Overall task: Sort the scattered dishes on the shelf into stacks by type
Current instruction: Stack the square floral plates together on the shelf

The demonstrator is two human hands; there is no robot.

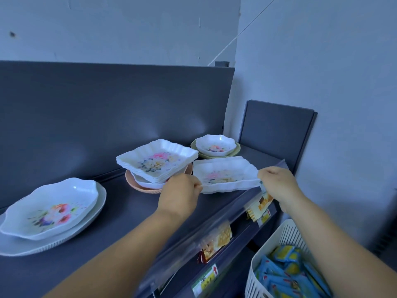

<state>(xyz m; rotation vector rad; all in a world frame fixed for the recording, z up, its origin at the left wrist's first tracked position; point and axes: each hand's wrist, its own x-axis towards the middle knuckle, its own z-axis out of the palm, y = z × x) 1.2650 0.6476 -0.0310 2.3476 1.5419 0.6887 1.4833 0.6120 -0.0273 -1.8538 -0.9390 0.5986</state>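
A white square floral dish (225, 174) is held just above the dark shelf (129, 214), near its front edge. My left hand (179, 193) pinches its left rim and my right hand (277, 182) pinches its right corner. To the left stands a stack of like square floral dishes (156, 161) resting on a white bowl and a peach round plate (137, 183). Behind, a small white floral bowl (216, 145) sits in a pale yellow-green plate (235, 151). At far left a scalloped oval floral dish (51, 208) lies on a large white oval platter (94, 209).
The shelf has a dark back panel (107, 117) and a clear front rail (193, 239) with price labels. Snack packets hang beneath the rail. A white slotted basket (279, 239) of blue packets stands at lower right. A pale wall is to the right.
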